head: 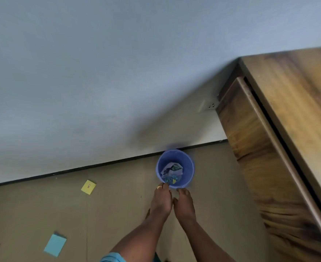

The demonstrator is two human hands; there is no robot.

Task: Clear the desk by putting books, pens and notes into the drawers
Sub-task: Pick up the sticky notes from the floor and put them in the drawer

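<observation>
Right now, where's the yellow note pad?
In the head view, the yellow note pad lies on the floor left of the blue bucket, close to the wall, beyond the blue note pad.

Blue bin (189, 167), yellow note (88, 187)

Desk (297, 110) cut off at rt edge; bucket (189, 167) contents too blurry to ID (grip of left hand (160, 202) & right hand (184, 205) unclear).

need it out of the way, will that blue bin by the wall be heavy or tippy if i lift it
Probably light: the blue bin looks like plastic and holds only crumpled paper low inside. Its rim likely flexes a little if lifted one-sided. With little weight inside, a sideways push may slide or tip it.
</observation>
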